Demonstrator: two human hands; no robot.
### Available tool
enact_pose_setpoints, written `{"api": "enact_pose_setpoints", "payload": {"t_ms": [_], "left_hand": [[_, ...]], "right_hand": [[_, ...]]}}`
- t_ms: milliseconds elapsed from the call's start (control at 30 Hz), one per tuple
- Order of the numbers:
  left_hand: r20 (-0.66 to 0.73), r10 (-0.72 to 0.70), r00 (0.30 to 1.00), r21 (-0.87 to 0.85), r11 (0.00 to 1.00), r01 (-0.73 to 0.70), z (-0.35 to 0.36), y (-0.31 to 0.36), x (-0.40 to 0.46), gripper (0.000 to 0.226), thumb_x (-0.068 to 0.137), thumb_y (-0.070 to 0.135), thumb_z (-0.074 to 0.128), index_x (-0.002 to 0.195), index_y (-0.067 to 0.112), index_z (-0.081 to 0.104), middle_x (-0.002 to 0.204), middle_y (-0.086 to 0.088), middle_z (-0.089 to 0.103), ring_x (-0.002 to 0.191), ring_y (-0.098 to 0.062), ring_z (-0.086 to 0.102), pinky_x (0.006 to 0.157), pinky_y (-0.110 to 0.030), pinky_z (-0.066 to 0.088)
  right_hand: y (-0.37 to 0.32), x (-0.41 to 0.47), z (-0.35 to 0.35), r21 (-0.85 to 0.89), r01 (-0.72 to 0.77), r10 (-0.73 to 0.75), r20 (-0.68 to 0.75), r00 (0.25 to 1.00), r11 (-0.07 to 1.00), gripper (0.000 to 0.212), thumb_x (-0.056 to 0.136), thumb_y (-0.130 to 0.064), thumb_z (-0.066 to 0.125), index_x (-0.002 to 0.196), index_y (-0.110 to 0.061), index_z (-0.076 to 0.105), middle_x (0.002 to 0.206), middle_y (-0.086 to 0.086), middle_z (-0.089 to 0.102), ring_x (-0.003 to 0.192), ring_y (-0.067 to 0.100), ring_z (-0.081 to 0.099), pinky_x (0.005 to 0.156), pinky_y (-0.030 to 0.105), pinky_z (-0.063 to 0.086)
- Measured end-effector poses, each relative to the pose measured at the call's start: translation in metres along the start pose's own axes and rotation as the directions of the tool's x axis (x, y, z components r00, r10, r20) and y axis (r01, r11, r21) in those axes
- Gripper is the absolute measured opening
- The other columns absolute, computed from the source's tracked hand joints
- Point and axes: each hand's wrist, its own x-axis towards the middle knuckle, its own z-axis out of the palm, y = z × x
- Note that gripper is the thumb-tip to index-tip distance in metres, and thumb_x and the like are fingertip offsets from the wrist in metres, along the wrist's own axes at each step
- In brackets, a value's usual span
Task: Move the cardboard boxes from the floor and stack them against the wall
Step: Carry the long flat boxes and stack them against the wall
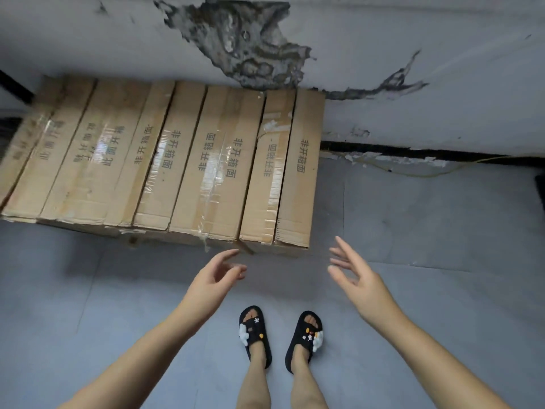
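Facing cardboard boxes [165, 160], empty fingers [233, 265] short.

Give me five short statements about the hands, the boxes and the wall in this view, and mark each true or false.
1. Both hands are empty. True: the left hand and the right hand are open, holding nothing.
2. The cardboard boxes lie side by side against the wall. True.
3. The right hand rests on top of a box. False: it hovers over the floor, in front of the boxes.
4. The wall is freshly painted and intact. False: a large patch of peeled paint shows above the boxes.
5. The person wears black slippers. True.
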Motion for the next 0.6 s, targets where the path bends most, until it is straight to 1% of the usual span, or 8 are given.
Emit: {"api": "enact_pose_setpoints", "payload": {"t_ms": [67, 133, 233, 300, 333, 467, 533, 600], "left_hand": [[0.079, 0.104, 0.991, 0.162, 0.98, -0.116, -0.002, 0.02, -0.038, 0.036, 0.093, 0.011, 0.055, 0.113, 0.04, 0.052, 0.103, 0.008, 0.068, 0.097, 0.002, 0.062, 0.096, -0.026, 0.047], [0.153, 0.168, 0.974, 0.253, 0.946, -0.203, -0.001, 0.033, -0.073, 0.041, 0.091, 0.01, 0.058, 0.115, 0.042, 0.05, 0.101, 0.013, 0.067, 0.1, 0.003, 0.061, 0.096, -0.021, 0.046], [0.19, 0.26, 0.947, 0.232, 0.925, -0.301, 0.008, 0.044, -0.116, 0.037, 0.084, 0.031, 0.062, 0.116, 0.046, 0.055, 0.103, 0.022, 0.065, 0.102, -0.002, 0.062, 0.093, -0.017, 0.046], [0.192, 0.308, 0.932, 0.188, 0.92, -0.343, 0.016, 0.046, -0.136, 0.042, 0.073, 0.047, 0.056, 0.114, 0.051, 0.054, 0.102, 0.02, 0.066, 0.102, -0.005, 0.063, 0.091, -0.015, 0.046], [0.195, 0.328, 0.924, 0.165, 0.918, -0.361, 0.021, 0.045, -0.142, 0.043, 0.07, 0.049, 0.055, 0.114, 0.052, 0.052, 0.102, 0.018, 0.067, 0.101, -0.006, 0.064, 0.09, -0.015, 0.047], [0.257, 0.41, 0.875, 0.066, 0.896, -0.439, 0.034, 0.044, -0.152, 0.043, 0.069, 0.048, 0.059, 0.112, 0.048, 0.055, 0.104, 0.013, 0.068, 0.099, -0.009, 0.065, 0.085, -0.015, 0.049], [0.316, 0.448, 0.836, 0.044, 0.873, -0.485, 0.037, 0.047, -0.15, 0.04, 0.074, 0.038, 0.063, 0.111, 0.049, 0.056, 0.103, 0.012, 0.069, 0.099, -0.01, 0.066, 0.083, -0.015, 0.05], [0.393, 0.473, 0.789, 0.032, 0.85, -0.526, 0.034, 0.049, -0.145, 0.041, 0.077, 0.025, 0.06, 0.11, 0.05, 0.057, 0.102, 0.009, 0.069, 0.098, -0.011, 0.066, 0.082, -0.016, 0.05]], "right_hand": [[-0.022, -0.038, -0.017, 0.012, 0.068, -0.068, 0.01, 0.998, 0.998, 0.054, 0.092, -0.017, 0.057, 0.128, -0.049, 0.034, 0.129, -0.017, 0.051, 0.114, -0.009, 0.051, 0.085, 0.004, 0.041], [-0.035, -0.074, -0.029, 0.012, 0.108, -0.108, 0.01, 0.994, 0.994, 0.055, 0.091, -0.019, 0.057, 0.127, -0.051, 0.032, 0.129, -0.02, 0.051, 0.115, -0.012, 0.049, 0.091, 0.008, 0.042], [-0.041, -0.124, -0.035, 0.072, 0.125, -0.122, -0.04, 0.992, 0.99, 0.054, 0.085, -0.035, 0.056, 0.131, -0.049, 0.031, 0.126, -0.024, 0.053, 0.118, -0.01, 0.048, 0.094, 0.008, 0.041], [-0.038, -0.154, -0.032, 0.109, 0.128, -0.117, -0.103, 0.988, 0.986, 0.055, 0.083, -0.05, 0.054, 0.133, -0.05, 0.032, 0.125, -0.028, 0.054, 0.119, -0.008, 0.048, 0.096, 0.009, 0.041], [-0.035, -0.167, -0.029, 0.123, 0.13, -0.112, -0.143, 0.983, 0.984, 0.054, 0.084, -0.052, 0.055, 0.133, -0.049, 0.032, 0.126, -0.03, 0.052, 0.12, -0.008, 0.048, 0.097, 0.01, 0.041], [-0.025, -0.214, -0.006, 0.235, 0.12, -0.034, -0.34, 0.94, 0.965, 0.058, 0.079, -0.038, 0.058, 0.132, -0.043, 0.036, 0.125, -0.032, 0.052, 0.117, -0.007, 0.052, 0.091, 0.008, 0.042], [-0.019, -0.232, 0.012, 0.278, 0.134, 0.006, -0.451, 0.893, 0.951, 0.054, 0.084, -0.034, 0.064, 0.131, -0.041, 0.038, 0.122, -0.031, 0.055, 0.114, -0.006, 0.055, 0.086, 0.007, 0.043], [-0.015, -0.245, 0.036, 0.313, 0.152, 0.056, -0.568, 0.821, 0.938, 0.054, 0.082, -0.025, 0.063, 0.13, -0.038, 0.042, 0.118, -0.029, 0.059, 0.111, -0.002, 0.058, 0.084, 0.007, 0.045]]}}
